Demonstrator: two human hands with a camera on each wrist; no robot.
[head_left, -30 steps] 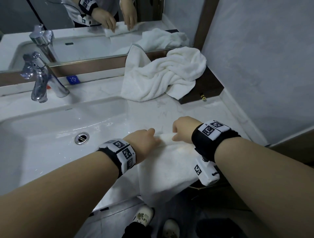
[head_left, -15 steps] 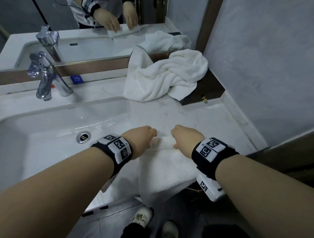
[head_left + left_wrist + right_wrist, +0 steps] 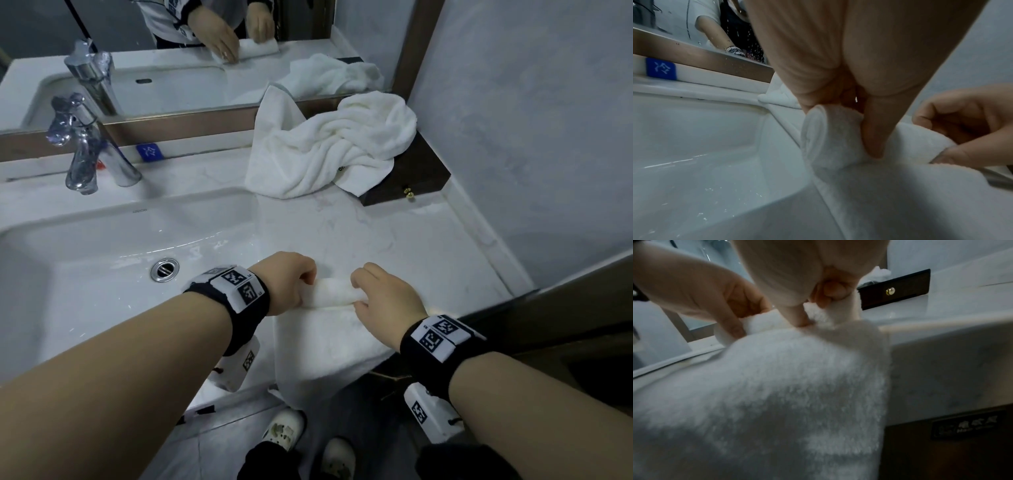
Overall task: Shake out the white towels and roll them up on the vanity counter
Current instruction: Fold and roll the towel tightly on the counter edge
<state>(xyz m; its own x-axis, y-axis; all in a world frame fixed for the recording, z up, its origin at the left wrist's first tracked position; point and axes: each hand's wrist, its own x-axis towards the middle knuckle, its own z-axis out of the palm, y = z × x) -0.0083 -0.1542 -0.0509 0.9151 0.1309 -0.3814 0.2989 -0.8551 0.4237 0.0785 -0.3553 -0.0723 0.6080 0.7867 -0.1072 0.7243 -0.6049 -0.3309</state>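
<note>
- Your white towel (image 3: 329,346) lies at 6 o'clock on the vanity counter (image 3: 394,240), its far end wound into a tight roll (image 3: 334,297), its near part flat and hanging over the counter's front edge.
- Your second white towel (image 3: 329,154) sits crumpled at 12 o'clock, heaped against the mirror frame.

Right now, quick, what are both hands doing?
Left hand: closed, gripping the left end of the towel roll.
Right hand: closed, gripping the roll's right end.

Dim, cool light — wide-angle bending, wrist views blurred.
</note>
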